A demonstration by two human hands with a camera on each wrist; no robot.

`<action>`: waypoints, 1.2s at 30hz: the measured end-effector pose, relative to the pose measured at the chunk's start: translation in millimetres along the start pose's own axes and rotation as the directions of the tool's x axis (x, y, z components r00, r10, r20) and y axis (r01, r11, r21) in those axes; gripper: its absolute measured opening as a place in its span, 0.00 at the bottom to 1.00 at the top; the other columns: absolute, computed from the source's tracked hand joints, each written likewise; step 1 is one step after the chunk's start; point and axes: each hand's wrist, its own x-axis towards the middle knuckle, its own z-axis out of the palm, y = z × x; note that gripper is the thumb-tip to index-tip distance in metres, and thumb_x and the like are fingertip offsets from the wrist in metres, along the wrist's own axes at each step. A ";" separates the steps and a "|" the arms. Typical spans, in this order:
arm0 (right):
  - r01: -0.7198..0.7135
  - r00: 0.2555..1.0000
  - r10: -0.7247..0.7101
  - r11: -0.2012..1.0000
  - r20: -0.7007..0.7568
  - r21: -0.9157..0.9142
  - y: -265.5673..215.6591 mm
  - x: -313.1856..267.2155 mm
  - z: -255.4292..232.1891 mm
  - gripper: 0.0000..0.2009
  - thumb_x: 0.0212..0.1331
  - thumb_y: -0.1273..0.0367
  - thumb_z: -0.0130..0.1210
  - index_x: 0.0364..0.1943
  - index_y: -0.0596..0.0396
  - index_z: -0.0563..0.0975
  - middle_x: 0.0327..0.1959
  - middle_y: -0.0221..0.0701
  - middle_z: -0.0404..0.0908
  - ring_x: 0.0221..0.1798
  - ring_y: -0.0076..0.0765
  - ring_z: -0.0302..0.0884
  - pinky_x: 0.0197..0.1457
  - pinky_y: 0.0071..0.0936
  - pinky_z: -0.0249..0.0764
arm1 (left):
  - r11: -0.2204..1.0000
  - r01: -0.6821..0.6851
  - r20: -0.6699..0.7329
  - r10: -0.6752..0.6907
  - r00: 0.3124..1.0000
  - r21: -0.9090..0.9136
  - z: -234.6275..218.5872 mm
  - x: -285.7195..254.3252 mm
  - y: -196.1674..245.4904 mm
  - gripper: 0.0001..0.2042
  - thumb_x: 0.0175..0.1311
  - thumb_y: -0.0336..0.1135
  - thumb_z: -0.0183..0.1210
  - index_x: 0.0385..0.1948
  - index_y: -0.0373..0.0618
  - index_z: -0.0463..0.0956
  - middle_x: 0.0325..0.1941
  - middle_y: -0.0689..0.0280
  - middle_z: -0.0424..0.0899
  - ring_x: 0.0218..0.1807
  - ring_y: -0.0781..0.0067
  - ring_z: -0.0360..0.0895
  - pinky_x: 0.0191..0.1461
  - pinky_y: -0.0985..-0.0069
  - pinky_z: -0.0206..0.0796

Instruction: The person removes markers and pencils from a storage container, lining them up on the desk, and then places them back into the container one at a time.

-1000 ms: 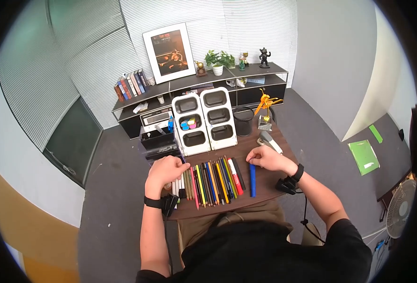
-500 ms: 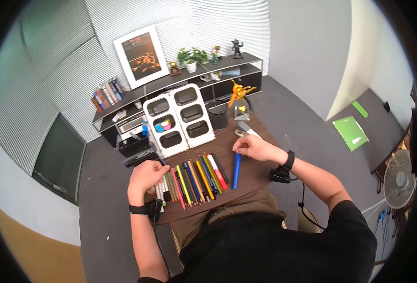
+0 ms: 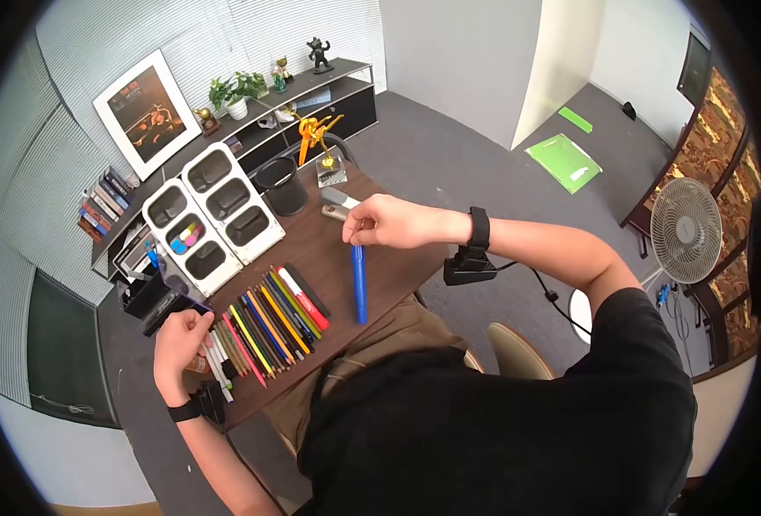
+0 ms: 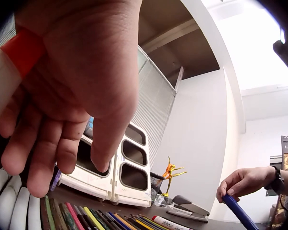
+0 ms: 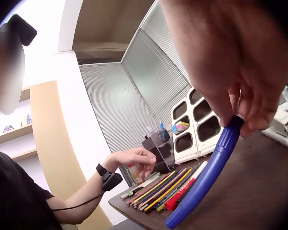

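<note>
The right hand [image 3: 382, 222] pinches the top end of a blue marker [image 3: 360, 288] between thumb and fingers, right of the row of pens and pencils [image 3: 269, 322]. In the right wrist view the blue marker [image 5: 201, 184] slants down from the fingertips. At the row's left end the left hand [image 3: 180, 344] hovers by the white pens [image 3: 217, 359]; in the left wrist view its fingers [image 4: 50, 153] hang loose and relaxed above them. A red marker with a white barrel [image 3: 303, 297] and a black one [image 3: 308, 291] lie at the row's right end.
A white six-compartment rack [image 3: 213, 215] stands behind the row, with small coloured items in one compartment. Around it are a dark organiser [image 3: 159, 297], a mesh bin [image 3: 282, 187], a golden figurine trophy [image 3: 331, 170] and a stapler [image 3: 337, 203]. A shelf unit and a fan [image 3: 686, 228] stand beyond.
The head view has turned to the right, shifting the table leftward in the picture. The right hand keeps its pinch on the blue marker, and the left hand stays beside the white pens.
</note>
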 end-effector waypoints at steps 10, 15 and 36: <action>-0.011 0.989 0.041 0.979 -0.145 0.206 23.9 34.9 39.5 0.08 0.78 0.69 0.63 0.52 0.60 0.87 0.40 0.24 0.88 0.43 0.18 0.82 0.45 0.25 0.80 | 0.997 0.006 -0.033 -0.003 0.999 0.078 -3.1 -7.1 8.7 0.21 0.76 0.53 0.64 0.31 0.43 0.89 0.23 0.67 0.91 0.25 0.74 0.88 0.34 0.72 0.78; 0.020 0.961 0.010 0.994 -0.278 0.107 43.5 39.0 63.1 0.08 0.77 0.71 0.64 0.50 0.61 0.88 0.41 0.33 0.92 0.44 0.24 0.87 0.51 0.28 0.83 | 0.997 0.016 -0.028 -0.015 1.000 0.073 -4.1 -8.1 13.5 0.21 0.77 0.50 0.65 0.27 0.42 0.85 0.23 0.67 0.90 0.23 0.77 0.87 0.33 0.73 0.77; 0.195 0.979 -0.198 0.979 -0.045 -0.062 27.8 20.8 95.4 0.35 0.67 0.65 0.72 0.76 0.62 0.74 0.77 0.45 0.77 0.81 0.53 0.66 0.87 0.45 0.62 | 0.995 0.015 -0.024 -0.012 1.000 0.100 -1.6 -2.9 4.8 0.21 0.74 0.53 0.65 0.28 0.44 0.88 0.22 0.67 0.91 0.25 0.74 0.89 0.37 0.72 0.80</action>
